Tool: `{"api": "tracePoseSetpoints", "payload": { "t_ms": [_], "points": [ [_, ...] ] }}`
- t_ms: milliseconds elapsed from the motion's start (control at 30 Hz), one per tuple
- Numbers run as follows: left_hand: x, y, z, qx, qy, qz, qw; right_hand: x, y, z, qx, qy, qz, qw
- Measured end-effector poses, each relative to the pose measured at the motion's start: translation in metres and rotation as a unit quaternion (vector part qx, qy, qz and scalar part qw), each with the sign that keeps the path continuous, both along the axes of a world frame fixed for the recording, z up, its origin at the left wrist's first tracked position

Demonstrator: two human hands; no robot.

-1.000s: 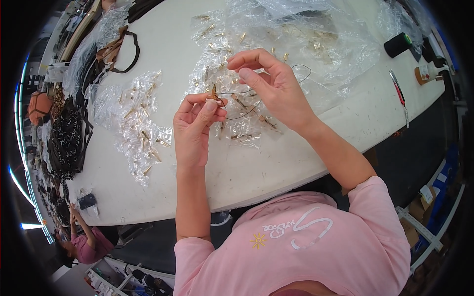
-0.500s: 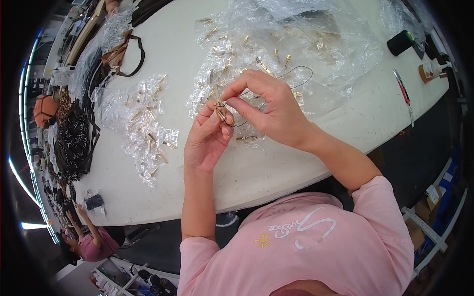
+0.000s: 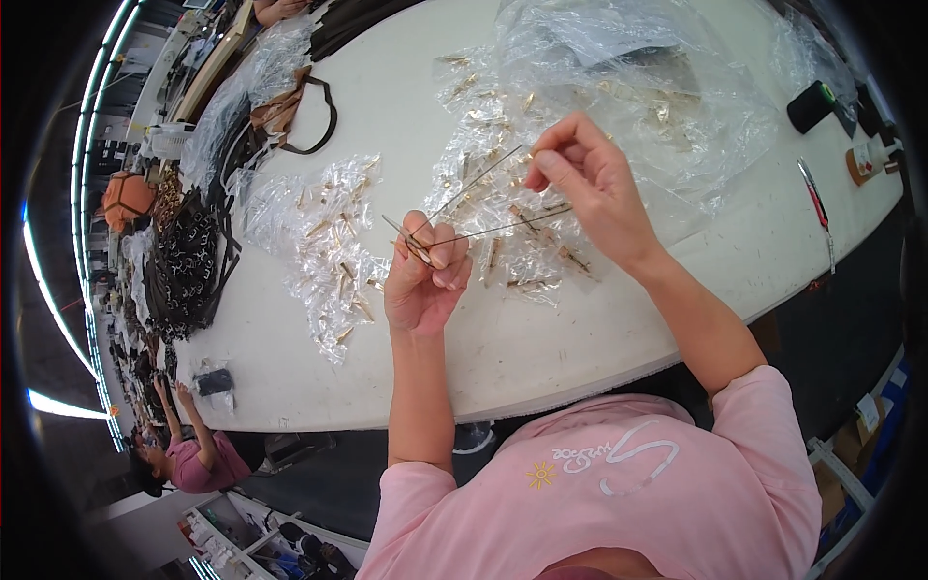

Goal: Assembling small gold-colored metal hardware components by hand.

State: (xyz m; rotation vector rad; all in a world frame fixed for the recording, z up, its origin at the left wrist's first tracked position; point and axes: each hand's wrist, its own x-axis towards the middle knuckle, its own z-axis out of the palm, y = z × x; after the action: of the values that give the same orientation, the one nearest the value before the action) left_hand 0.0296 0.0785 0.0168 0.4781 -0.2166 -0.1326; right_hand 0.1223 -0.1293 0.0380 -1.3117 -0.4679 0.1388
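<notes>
My left hand (image 3: pixel 425 280) is closed around a small gold-coloured metal piece (image 3: pixel 418 249); a thin pointed tip sticks out beside the thumb. Dark thread (image 3: pixel 474 182) runs from that piece up to the fingertips of my right hand (image 3: pixel 594 193), which is pinched near the strand's end. A second length of thread stretches from the left fingers toward the right palm. Whether a needle is between the right fingertips is too small to tell. Beneath both hands lie clear plastic bags (image 3: pixel 464 135) with small gold metal parts.
Another heap of bagged gold parts (image 3: pixel 329 251) lies to the left on the white table (image 3: pixel 464 377). Dark straps (image 3: pixel 193 261) pile at the left edge. At the right are a black thread spool (image 3: pixel 810 106), red-handled snips (image 3: pixel 815 198) and a bottle (image 3: pixel 867 162). One person stands far left.
My right hand has moved up and right, away from the left, drawing the thread taut between them. The left hand stays closed on the gold piece. The whole view has shifted slightly.
</notes>
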Motion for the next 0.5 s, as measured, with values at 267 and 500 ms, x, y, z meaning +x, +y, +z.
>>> {"api": "tracePoseSetpoints", "payload": {
  "t_ms": [267,500],
  "points": [
    [-0.002,0.026,0.005,-0.053,-0.005,0.067,0.996,0.031,-0.028,0.007,0.149,0.136,-0.105,0.974],
    [-0.002,0.034,0.010,-0.040,-0.012,0.096,0.995,0.049,-0.054,0.017,0.204,0.070,-0.184,0.959]
  ]
}}
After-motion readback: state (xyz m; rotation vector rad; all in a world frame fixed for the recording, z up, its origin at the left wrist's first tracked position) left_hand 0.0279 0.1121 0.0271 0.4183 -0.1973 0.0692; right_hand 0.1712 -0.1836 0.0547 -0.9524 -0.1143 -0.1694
